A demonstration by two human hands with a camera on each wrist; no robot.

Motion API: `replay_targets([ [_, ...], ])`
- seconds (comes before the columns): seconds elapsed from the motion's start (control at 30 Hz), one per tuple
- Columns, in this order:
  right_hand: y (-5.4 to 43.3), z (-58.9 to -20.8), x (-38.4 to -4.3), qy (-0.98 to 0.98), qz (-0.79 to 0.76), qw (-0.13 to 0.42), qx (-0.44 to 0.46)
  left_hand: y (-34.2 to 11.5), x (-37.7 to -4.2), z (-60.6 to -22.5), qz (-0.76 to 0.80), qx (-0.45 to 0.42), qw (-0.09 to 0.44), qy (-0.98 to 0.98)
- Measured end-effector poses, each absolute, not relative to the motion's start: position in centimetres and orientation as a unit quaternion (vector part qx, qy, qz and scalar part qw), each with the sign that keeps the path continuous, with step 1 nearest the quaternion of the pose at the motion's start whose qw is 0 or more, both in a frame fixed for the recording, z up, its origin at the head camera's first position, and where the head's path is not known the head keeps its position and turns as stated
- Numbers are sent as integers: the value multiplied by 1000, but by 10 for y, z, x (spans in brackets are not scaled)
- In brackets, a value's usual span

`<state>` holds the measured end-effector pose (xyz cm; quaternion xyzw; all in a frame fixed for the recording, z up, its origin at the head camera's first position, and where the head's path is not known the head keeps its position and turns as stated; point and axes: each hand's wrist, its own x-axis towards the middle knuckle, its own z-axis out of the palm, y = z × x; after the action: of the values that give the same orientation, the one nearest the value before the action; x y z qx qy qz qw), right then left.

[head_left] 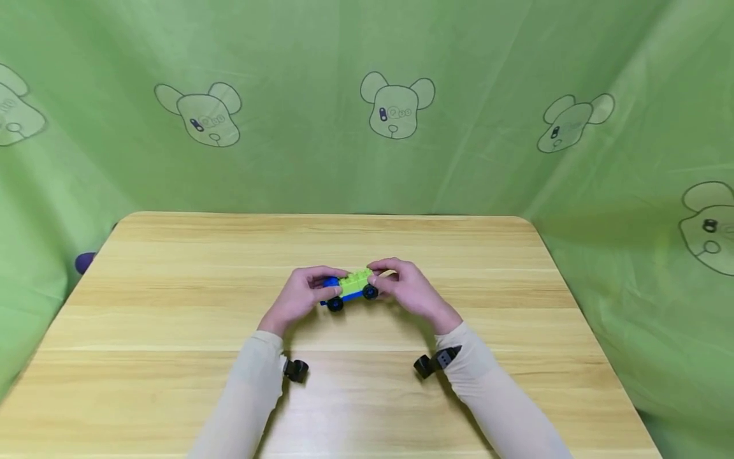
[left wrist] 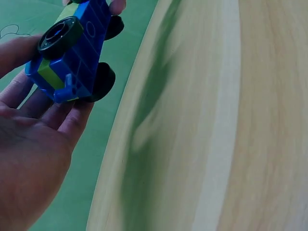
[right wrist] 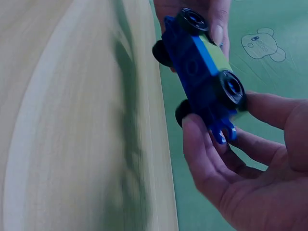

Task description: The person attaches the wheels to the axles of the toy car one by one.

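A toy car (head_left: 355, 285) built of blocks, with a blue base, lime-green studded bricks on top and black wheels, is held between both hands above the table. My left hand (head_left: 299, 294) grips its left end, where a blue brick shows, with the thumb along the near side. At the other end my right hand (head_left: 408, 287) pinches the car between thumb and fingers. The blue underside (left wrist: 90, 38) faces the left wrist view, with a small hitch knob at its end. In the right wrist view, a forked blue hook (right wrist: 222, 131) sticks out beside the right fingers.
The wooden table (head_left: 355, 395) spreads beneath both forearms. Behind it and along both sides hangs a green curtain (head_left: 321, 166) printed with mouse heads. A purple object (head_left: 84, 262) shows past the table's left edge. Each wrist carries a small black camera (head_left: 297, 370).
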<state>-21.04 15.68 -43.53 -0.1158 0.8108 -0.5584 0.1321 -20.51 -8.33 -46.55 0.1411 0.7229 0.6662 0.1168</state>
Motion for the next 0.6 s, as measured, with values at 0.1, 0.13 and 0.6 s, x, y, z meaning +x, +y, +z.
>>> replay_targets([
  [0.1, 158, -435, -210, 808, -558, 151, -115, -84, -205, -466, 673, 144, 115, 716],
  [0.13, 158, -435, -211, 809, -556, 151, -115, -85, -206, -466, 674, 145, 113, 715],
  [0.6, 159, -436, -213, 831, -539, 116, -74, -84, -207, -473, 702, 77, 58, 705],
])
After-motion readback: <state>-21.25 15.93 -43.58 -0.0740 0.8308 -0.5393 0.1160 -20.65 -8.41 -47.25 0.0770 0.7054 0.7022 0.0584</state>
